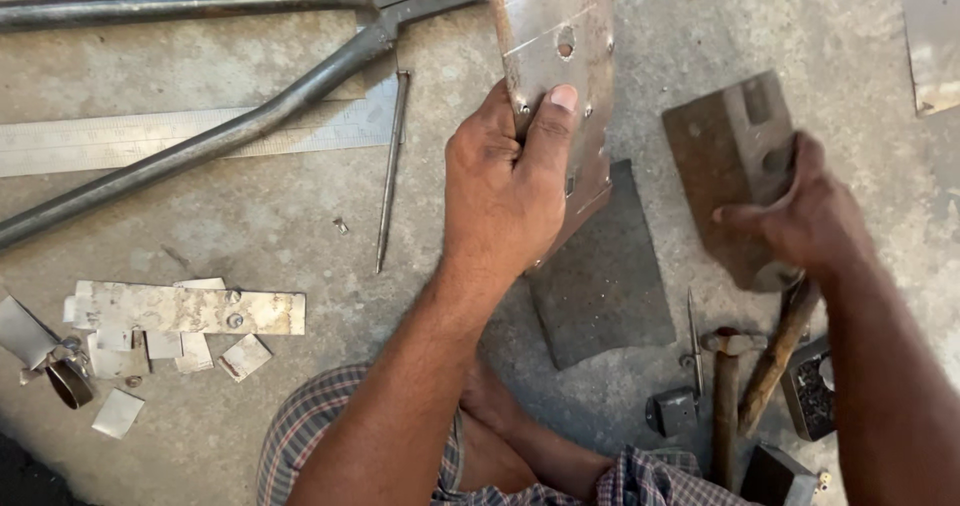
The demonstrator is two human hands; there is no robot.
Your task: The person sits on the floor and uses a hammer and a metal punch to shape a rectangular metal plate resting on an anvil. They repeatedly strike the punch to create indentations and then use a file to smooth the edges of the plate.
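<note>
My left hand (505, 181) grips a long shiny metal strip (560, 56) with a round hole and small rivet holes, holding it tilted above a dark flat metal plate (605, 286) on the concrete floor. My right hand (805, 216) is closed on a rusty brown metal block (725, 156) with a hole and a slot, held just right of the strip and blurred. Both forearms reach in from the bottom edge.
Large long-handled metal shears (250, 116) lie at the upper left over a steel ruler (120, 141). A thin rod (390, 171) lies beside them. Sheet scraps and a riveted strip (190, 309) sit at the lower left. Two wooden-handled hammers (750, 376) and small blocks lie at the lower right.
</note>
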